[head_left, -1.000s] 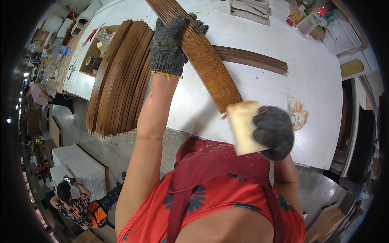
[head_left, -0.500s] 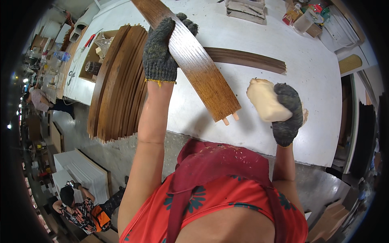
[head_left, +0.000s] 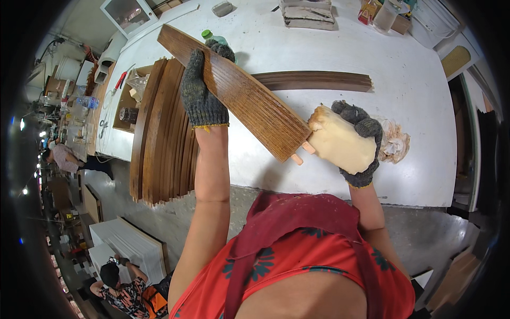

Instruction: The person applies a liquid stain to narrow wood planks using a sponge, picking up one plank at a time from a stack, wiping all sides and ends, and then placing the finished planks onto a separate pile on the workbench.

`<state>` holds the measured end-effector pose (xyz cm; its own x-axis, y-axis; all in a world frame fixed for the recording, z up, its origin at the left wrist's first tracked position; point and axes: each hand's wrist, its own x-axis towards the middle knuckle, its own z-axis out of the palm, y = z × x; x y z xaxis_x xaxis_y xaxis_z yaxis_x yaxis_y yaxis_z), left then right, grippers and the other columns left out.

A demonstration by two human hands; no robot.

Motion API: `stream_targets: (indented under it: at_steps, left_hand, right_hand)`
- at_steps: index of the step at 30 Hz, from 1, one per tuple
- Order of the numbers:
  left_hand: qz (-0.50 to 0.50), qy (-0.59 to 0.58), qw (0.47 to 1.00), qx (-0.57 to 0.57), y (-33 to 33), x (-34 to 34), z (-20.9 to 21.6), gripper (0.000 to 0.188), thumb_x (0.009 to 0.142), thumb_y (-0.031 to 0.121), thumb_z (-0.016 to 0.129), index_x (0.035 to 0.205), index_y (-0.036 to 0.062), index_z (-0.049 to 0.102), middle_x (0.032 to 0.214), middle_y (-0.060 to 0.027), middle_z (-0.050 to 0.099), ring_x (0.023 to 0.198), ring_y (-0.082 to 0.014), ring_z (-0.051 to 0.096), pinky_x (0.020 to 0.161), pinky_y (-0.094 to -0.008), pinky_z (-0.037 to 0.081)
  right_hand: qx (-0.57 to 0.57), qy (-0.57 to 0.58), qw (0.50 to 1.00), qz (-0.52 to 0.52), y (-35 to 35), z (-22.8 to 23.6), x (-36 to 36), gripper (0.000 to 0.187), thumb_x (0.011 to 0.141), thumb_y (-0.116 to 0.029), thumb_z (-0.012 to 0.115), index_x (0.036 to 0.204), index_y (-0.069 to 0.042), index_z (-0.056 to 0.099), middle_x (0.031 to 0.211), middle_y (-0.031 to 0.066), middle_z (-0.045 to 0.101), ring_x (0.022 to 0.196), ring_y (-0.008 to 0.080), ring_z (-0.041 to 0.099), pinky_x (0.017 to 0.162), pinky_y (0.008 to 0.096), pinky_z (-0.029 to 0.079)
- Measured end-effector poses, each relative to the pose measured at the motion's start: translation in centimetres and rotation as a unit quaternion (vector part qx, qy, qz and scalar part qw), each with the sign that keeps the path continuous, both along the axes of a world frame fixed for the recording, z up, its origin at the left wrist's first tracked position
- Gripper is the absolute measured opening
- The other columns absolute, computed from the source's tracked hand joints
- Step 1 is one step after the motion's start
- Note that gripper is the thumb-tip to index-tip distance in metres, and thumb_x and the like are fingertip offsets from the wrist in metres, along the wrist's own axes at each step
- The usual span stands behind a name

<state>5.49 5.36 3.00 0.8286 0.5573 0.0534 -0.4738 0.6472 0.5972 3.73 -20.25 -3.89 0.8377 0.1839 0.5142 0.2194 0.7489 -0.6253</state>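
Observation:
My left hand (head_left: 204,95), in a dark knitted glove, is closed round a brown wooden slat (head_left: 249,101). The slat is held tilted above the table, its lower end with two pale dowel pegs (head_left: 302,152) pointing toward my right hand. My right hand (head_left: 366,133), gloved alike, grips a pale yellow sponge block (head_left: 340,141). Brown stain marks the sponge's upper left corner, which is right by the slat's pegged end; whether they touch, I cannot tell. A crumpled, stained cloth or paper (head_left: 394,142) lies just right of that hand.
Stacked curved brown slats (head_left: 164,133) stand at the left table edge, beside a cardboard box (head_left: 127,106). More slats (head_left: 319,81) lie behind the held one on the white table (head_left: 419,175). Bottles and a white bucket (head_left: 433,24) stand far right. Another person (head_left: 127,287) is at lower left.
My right hand has brought the sponge left, up to the slat's pegged end. The slat's far end is now in view, and the crumpled cloth or paper shows more fully.

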Motion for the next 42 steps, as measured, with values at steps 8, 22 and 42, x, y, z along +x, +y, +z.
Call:
stream_targets:
  at_steps: [8, 22, 42]
  left_hand:
    - [-0.010, 0.023, 0.996, 0.080, -1.4, -1.7, 0.0, 0.028, 0.093, 0.014, 0.041, 0.107, -0.0081, 0.051, 0.101, -0.0148, 0.058, 0.093, -0.0192, 0.058, 0.083, -0.0274, 0.049]
    - [0.011, -0.006, 0.999, 0.051, -0.3, -1.2, -1.1, 0.032, 0.091, 0.016, 0.044, 0.112, -0.0080, 0.045, 0.099, -0.0141, 0.056, 0.093, -0.0202, 0.056, 0.084, -0.0294, 0.047]
    - [-0.064, -0.027, 0.995, -0.077, -0.2, -1.2, -2.2, 0.024, 0.086, 0.014, 0.052, 0.104, -0.0021, 0.050, 0.092, -0.0142, 0.059, 0.086, -0.0231, 0.059, 0.078, -0.0322, 0.050]
  right_hand:
    - [-0.235, -0.109, 0.966, -0.023, 0.6, -0.9, -0.2, 0.013, 0.069, -0.005, 0.068, 0.079, -0.007, 0.060, 0.108, 0.0166, 0.058, 0.105, 0.0330, 0.053, 0.092, 0.0435, 0.040]
    - [-0.100, -0.100, 0.990, -0.014, 0.5, 0.9, -2.3, 0.013, 0.069, -0.007, 0.067, 0.081, -0.009, 0.063, 0.094, 0.0115, 0.060, 0.092, 0.0293, 0.056, 0.085, 0.0410, 0.044]
    - [-0.248, -0.020, 0.967, 0.051, 1.1, 0.5, -1.7, 0.012, 0.069, -0.004, 0.067, 0.079, -0.003, 0.060, 0.101, 0.0158, 0.060, 0.097, 0.0259, 0.056, 0.086, 0.0367, 0.044]
